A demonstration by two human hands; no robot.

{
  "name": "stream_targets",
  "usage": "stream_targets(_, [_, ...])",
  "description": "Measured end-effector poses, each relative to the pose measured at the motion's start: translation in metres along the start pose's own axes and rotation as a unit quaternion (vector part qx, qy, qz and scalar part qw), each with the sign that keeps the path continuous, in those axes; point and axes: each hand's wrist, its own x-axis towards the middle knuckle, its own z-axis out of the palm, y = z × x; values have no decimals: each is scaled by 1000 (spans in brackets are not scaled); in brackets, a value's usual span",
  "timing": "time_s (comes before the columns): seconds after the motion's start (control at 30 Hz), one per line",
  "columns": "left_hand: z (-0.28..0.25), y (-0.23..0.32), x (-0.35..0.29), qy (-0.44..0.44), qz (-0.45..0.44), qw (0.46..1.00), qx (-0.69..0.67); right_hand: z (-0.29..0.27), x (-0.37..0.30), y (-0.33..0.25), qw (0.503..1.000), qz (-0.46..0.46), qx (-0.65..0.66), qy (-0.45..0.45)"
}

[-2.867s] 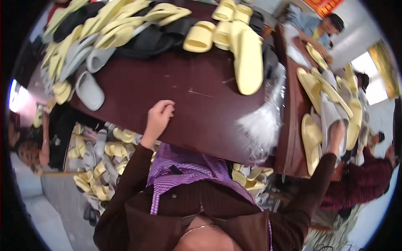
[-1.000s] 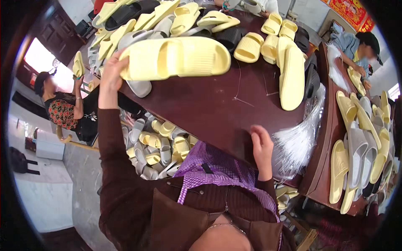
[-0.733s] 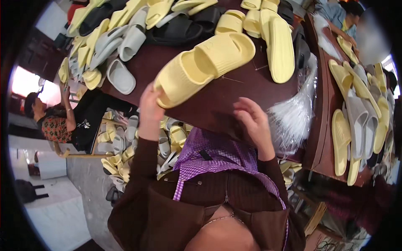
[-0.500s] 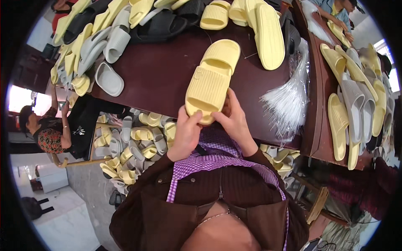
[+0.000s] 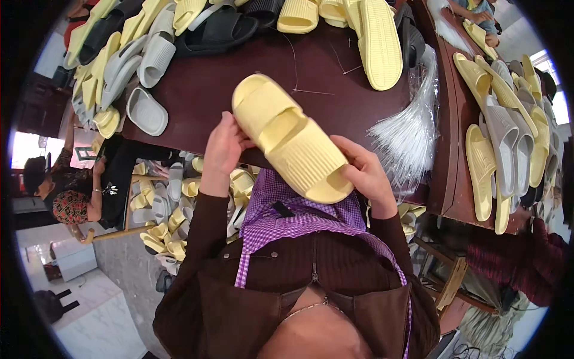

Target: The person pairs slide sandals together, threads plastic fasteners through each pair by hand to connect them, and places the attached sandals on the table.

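Observation:
A yellow slide sandal [image 5: 299,149] with a ribbed strap hangs in front of me, slanting from upper left to lower right above the table's near edge. My right hand [image 5: 366,170] grips its lower right end, thumb on the side and fingers curled round the edge. Along the upper left side, my left hand [image 5: 226,146] holds it, with fingertips partly hidden behind the sole. Beyond the sandal, a few thin clear strands [image 5: 311,91] lie on the dark red table [image 5: 197,90].
Yellow, grey and black sandals line the table's far side, with a grey one [image 5: 147,112] at left. A bundle of clear plastic ties [image 5: 406,131] lies right. More sandals cover the right-hand table [image 5: 448,179] and fill a low pile [image 5: 161,209] at left. A co-worker [image 5: 75,185] sits left.
The sandal has turned from leaning right to leaning left and come nearer me. My hands have moved from its near end to opposite sides.

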Motion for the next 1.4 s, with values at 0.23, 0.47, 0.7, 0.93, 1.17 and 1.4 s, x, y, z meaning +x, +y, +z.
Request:
stream_targets(0.23, [-31,-3,20,146,126,981,-34,-1,5,9,990,-19,-118,70])
stream_targets(0.47, [-23,1,23,166,173,971,-14,-1,5,1,972,-62,-208,87])
stream_targets(0.7, [-65,45,26,249,265,928,-87,-38,-18,-25,941,-99,-264,187])
stream_targets(0.93, [-71,92,30,120,177,977,9,-73,-29,-105,929,-59,-331,151])
stream_targets(1.17, [0,72,104,-32,122,988,89,-66,103,-131,799,-299,-492,174])
stream_targets(1.4, [39,36,61,153,379,843,351,-68,60,-112,772,-375,-416,301])
